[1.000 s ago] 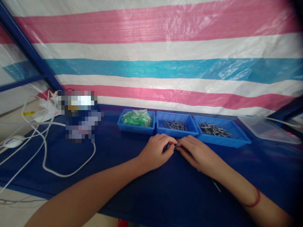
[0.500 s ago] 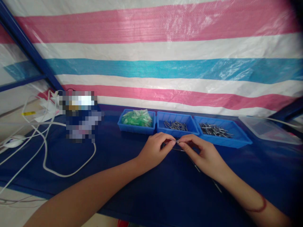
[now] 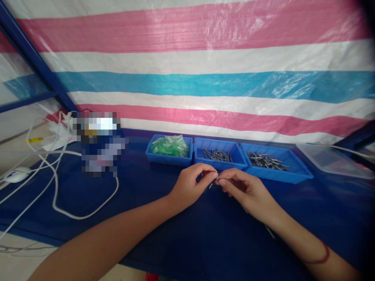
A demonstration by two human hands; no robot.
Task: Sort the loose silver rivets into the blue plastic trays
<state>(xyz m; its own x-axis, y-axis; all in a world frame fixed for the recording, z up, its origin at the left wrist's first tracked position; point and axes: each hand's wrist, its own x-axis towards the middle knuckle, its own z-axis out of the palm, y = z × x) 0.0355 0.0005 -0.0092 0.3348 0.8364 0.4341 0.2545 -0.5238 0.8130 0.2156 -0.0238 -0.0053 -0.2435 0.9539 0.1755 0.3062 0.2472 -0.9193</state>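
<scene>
Both hands meet just in front of the middle blue tray (image 3: 234,160), low over the dark blue table cover (image 3: 164,226). The left hand (image 3: 190,186) has its thumb and forefinger narrowed to a pinch on a small metal piece (image 3: 216,177), and the right hand (image 3: 249,191) pinches the same piece from the other side, fingertips of the two hands nearly touching; the piece is too small to make out in detail. The middle blue tray holds loose grey metal pins (image 3: 218,155). Touching its left side is a blue tray of green plastic parts (image 3: 170,146), and touching its right side is a longer blue tray of metal pins (image 3: 266,160). Farther right of that lies a clear plastic lid (image 3: 331,160). Well to the left of the trays, white cables (image 3: 58,187) loop over the table cover. Behind the trays hangs a striped tarp (image 3: 187,78) in pink, white and blue.
</scene>
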